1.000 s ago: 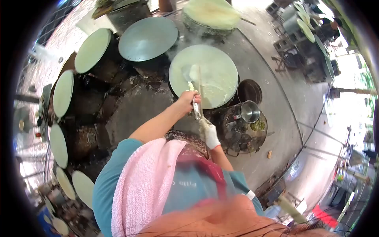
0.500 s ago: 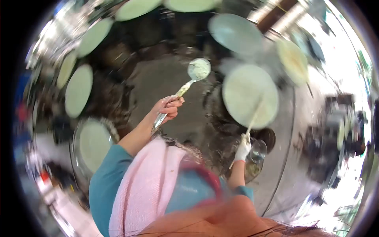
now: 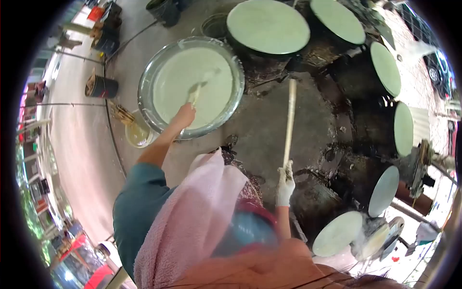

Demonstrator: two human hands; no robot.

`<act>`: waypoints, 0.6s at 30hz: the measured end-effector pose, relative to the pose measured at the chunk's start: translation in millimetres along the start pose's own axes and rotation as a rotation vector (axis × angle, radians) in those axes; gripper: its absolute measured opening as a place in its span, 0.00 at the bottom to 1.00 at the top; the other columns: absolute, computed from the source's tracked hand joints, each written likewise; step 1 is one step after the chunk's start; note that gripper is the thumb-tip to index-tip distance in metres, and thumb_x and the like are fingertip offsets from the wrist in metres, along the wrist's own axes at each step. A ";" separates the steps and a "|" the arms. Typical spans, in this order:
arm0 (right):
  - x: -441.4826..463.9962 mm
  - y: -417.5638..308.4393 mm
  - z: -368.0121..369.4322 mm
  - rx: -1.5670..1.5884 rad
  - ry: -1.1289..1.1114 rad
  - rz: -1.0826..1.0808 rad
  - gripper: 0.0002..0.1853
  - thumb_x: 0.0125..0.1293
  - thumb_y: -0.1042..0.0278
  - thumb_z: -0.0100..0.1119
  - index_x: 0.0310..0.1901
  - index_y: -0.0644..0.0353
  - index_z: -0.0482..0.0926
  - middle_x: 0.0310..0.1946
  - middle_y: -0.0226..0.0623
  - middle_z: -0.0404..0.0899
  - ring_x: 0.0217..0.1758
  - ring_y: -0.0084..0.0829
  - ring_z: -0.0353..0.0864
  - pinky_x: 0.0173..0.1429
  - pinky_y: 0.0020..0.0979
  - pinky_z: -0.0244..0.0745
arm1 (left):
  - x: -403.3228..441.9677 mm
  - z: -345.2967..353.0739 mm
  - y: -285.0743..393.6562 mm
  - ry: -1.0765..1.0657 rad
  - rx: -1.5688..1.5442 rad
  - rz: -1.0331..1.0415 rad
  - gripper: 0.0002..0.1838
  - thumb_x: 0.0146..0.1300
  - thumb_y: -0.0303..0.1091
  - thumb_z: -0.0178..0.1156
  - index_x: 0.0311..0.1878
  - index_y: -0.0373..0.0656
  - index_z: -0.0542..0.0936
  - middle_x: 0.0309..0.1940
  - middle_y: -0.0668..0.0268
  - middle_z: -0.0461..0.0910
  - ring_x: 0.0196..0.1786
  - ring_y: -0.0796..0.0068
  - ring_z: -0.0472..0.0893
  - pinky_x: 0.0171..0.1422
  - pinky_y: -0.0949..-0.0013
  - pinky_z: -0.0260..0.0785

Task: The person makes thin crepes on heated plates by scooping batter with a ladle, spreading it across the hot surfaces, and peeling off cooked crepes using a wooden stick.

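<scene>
My left hand (image 3: 185, 115) is bare and closed on the handle of a ladle (image 3: 195, 95), whose bowl is sunk in pale batter (image 3: 168, 79). The batter fills a wide metal basin (image 3: 146, 98). My right hand (image 3: 285, 185), in a white glove with a stained thumb and fingers, grips the lower end of a long pale wooden stick (image 3: 290, 120). The stick points away from me above the dark floor and touches no pan.
Round pans with pale tops, among them one at the top (image 3: 268, 26) and one at the right (image 3: 403, 127), curve around the dark floor (image 3: 260, 120). Steam rises at the lower right. Left of the basin are a tub of yellowish liquid (image 3: 138, 135) and a dark bucket (image 3: 107, 87).
The view has swung left to the basin. My left hand has brought the ladle from over a pan into the batter. My right hand has drawn the stick off the pan.
</scene>
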State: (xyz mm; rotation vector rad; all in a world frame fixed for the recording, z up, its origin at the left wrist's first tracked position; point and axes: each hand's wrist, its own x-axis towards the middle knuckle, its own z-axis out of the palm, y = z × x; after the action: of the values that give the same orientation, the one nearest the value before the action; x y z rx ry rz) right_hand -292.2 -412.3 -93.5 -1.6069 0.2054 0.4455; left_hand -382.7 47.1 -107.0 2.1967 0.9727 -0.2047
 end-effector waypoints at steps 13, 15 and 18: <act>-6.1 10.7 59.1 -0.054 -0.054 0.180 0.27 0.65 0.78 0.59 0.65 0.73 0.65 0.67 0.41 0.66 0.67 0.25 0.67 0.69 0.26 0.60 | 111.0 20.3 -39.0 -0.433 0.383 0.159 0.16 0.70 0.34 0.45 0.35 0.32 0.76 0.33 0.49 0.80 0.33 0.52 0.82 0.35 0.54 0.74; -14.6 15.0 60.7 -0.071 -0.104 0.192 0.27 0.65 0.78 0.59 0.65 0.73 0.65 0.67 0.41 0.66 0.67 0.25 0.66 0.69 0.26 0.60 | 96.0 46.2 -73.7 -0.587 -0.097 -0.123 0.17 0.72 0.37 0.44 0.34 0.34 0.76 0.24 0.59 0.75 0.23 0.64 0.75 0.25 0.61 0.67; -38.7 6.5 73.2 -0.195 -0.206 0.229 0.27 0.66 0.75 0.59 0.65 0.71 0.65 0.65 0.38 0.69 0.62 0.21 0.69 0.65 0.23 0.63 | 40.6 59.3 -91.8 -0.690 -0.697 -0.380 0.18 0.73 0.42 0.44 0.34 0.38 0.74 0.17 0.71 0.64 0.15 0.79 0.62 0.17 0.70 0.54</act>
State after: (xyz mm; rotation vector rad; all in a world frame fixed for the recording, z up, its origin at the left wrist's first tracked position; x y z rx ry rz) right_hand -341.5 -345.9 -86.1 -1.7216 0.1948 0.8250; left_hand -410.2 73.5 -217.2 1.1640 0.8659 -0.6416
